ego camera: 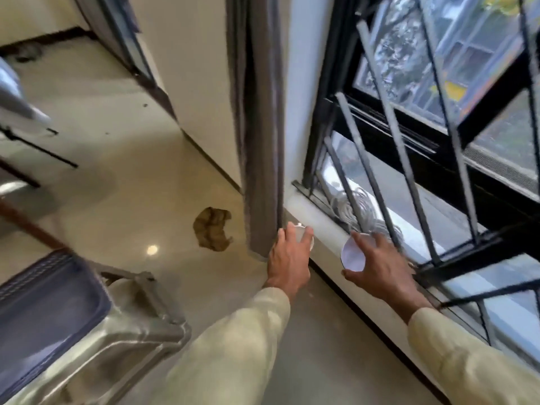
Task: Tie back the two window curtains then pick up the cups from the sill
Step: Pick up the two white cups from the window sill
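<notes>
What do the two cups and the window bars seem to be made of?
Left cup and right cup: white, matte, probably paper; the right one shows creases. Window bars: probably metal, dull grey paint; slim straight rods.

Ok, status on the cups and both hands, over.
Left hand grips left cup beside the curtain. Right hand grips right cup, tilted, by the window grille. Nothing in the way.

Left cup (301, 230): mostly hidden under left hand (287, 258); only white slivers showing between fingers.
Right cup (352, 255): far side covered by right hand (382, 267).
Curtain (263, 127): top cut off by frame edge.
Brown lump (212, 229) on floor: too blurred to identify.
</notes>
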